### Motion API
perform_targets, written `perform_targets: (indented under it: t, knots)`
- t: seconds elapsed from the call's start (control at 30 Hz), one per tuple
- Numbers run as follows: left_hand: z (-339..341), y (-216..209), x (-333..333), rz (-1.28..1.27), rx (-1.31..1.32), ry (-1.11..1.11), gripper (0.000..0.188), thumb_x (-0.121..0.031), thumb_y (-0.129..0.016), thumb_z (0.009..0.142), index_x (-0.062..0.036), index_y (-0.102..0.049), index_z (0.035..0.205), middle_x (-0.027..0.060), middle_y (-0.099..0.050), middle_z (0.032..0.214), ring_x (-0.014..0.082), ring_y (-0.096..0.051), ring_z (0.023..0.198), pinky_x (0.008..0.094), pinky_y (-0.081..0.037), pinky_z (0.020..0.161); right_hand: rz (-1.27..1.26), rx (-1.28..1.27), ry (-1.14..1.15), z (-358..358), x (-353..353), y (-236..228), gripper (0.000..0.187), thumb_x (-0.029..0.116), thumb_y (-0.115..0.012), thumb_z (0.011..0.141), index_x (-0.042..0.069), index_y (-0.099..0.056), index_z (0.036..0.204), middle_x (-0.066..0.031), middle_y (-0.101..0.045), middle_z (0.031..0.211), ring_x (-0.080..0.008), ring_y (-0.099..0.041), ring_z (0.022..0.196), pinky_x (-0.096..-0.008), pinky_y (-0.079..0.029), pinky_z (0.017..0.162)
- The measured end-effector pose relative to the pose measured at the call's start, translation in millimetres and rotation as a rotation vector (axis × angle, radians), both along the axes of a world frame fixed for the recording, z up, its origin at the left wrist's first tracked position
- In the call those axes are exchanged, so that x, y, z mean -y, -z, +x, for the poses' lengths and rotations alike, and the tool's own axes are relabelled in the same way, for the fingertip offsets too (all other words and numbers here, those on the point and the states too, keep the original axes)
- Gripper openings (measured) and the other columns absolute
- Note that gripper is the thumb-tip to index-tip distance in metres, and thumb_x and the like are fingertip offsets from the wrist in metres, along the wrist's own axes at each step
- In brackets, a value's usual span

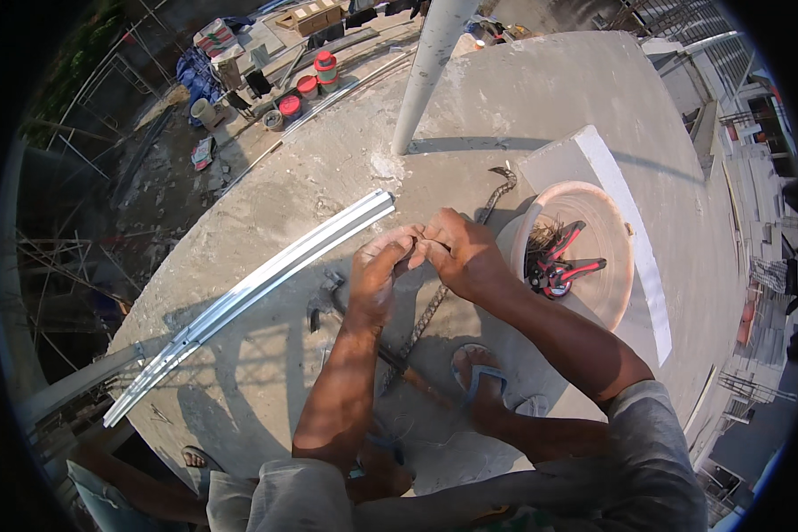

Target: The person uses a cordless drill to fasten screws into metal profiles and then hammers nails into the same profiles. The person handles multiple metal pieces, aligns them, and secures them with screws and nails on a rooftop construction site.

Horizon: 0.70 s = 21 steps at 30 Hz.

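My left hand (379,268) and my right hand (463,257) meet in the middle of the view, fingertips pinched together. Something small and dark seems to sit between them, too small and covered to name. Below them on the concrete lies a claw hammer (427,387), its handle partly behind my left forearm. A ribbed, bent bar (429,317) runs under my hands, its hooked end up and to the right. Beside my right forearm stands a pale pink bucket (625,253), holding pliers (580,269) with red and black handles and a brown wiry bundle (550,239).
Silver metal channels (266,275) lie to the left, reaching past the slab edge. A white board (625,208) lies by the bucket. A grey pole (424,84) rises beyond my hands. Red buckets (307,85) and bags stand lower down at far left. Another person's leg (137,483) shows lower left.
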<state>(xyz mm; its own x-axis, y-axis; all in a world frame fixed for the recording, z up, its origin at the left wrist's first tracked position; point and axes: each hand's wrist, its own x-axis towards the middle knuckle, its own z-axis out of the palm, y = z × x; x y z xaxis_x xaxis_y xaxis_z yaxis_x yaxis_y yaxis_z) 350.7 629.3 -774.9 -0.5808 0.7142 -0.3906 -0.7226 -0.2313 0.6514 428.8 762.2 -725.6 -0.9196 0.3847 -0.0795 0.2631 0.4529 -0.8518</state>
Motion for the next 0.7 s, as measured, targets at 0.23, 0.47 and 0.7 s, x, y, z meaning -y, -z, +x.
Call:
perform_targets:
  t: [0.23,0.47,0.7]
  knots:
    - [-40.9,46.7,0.1,-0.521,-0.557,0.023,0.022,-0.018,-0.072,0.090,0.0032,-0.071,0.097,0.0017,-0.066,0.080,0.0096,-0.057,0.075,0.0251,-0.047,0.069,0.142,-0.016,0.230,14.7,51.5,70.9,0.027,0.017,-0.069,0.088,-0.001,-0.059,0.106,-0.0200,-0.065,0.100,-0.0358,-0.065,0.090,-0.0417,-0.052,0.077]
    - [-81.3,97.1,-21.9,-0.680,-0.934,-0.038,0.019,-0.017,-0.076,0.084,-0.0052,-0.075,0.099,0.0117,-0.073,0.088,0.0195,-0.068,0.081,0.0304,-0.052,0.077,0.292,0.478,-0.198,77.0,158.9,107.0,0.036,0.022,-0.064,0.088,0.000,-0.058,0.116,-0.0177,-0.063,0.105,-0.0367,-0.064,0.097,-0.0493,-0.048,0.090]
    - [-83.5,113.7,-19.9,-0.633,-1.110,0.035,0.019,-0.017,-0.076,0.085,-0.0073,-0.076,0.101,0.0099,-0.072,0.101,0.0219,-0.067,0.096,0.0318,-0.050,0.088,0.055,0.477,0.019,76.7,165.1,111.0,0.030,0.009,-0.059,0.079,0.001,-0.058,0.108,-0.0185,-0.066,0.094,-0.0396,-0.065,0.091,-0.0486,-0.051,0.081]
